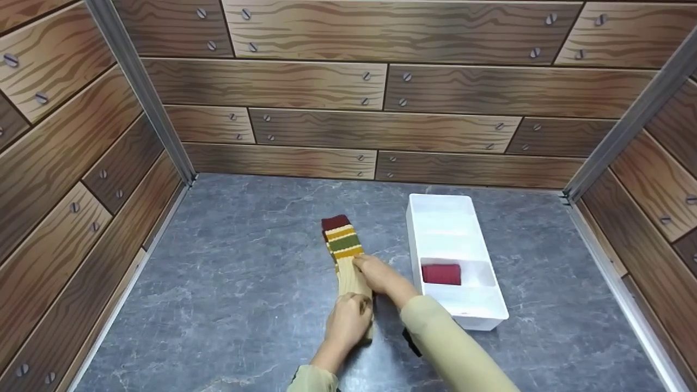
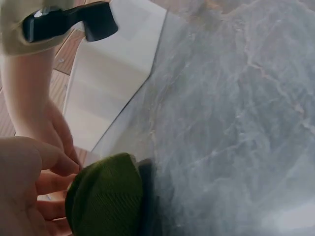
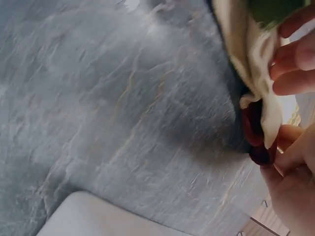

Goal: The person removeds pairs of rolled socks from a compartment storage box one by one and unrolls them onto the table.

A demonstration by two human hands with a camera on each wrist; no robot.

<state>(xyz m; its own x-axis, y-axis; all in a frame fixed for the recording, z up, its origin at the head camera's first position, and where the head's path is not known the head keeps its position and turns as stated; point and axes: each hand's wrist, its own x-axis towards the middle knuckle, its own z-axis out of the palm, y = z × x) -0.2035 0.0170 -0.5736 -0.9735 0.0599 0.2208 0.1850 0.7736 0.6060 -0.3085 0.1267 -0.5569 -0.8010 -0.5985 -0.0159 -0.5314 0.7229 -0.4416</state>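
Note:
A long knitted sock (image 1: pixel 343 245) lies lengthwise on the grey floor, cream in its middle, with mustard and green stripes and a maroon far end. Along its left side a second layer shows, so it may be a pair. My left hand (image 1: pixel 348 318) grips the near part, where a green portion (image 2: pixel 106 196) shows in the left wrist view. Farther up, my right hand (image 1: pixel 378 274) pinches the right edge just below the stripes. In the right wrist view, its fingers (image 3: pixel 283 160) are at a maroon patch (image 3: pixel 253 125) beside the cream knit.
To the right stands a white divided tray (image 1: pixel 414 234). One of its compartments holds a folded dark red knitted bundle (image 1: pixel 441 274). Wood-patterned walls (image 1: pixel 305 87) enclose the grey marbled surface (image 1: pixel 228 272) at the back and both sides.

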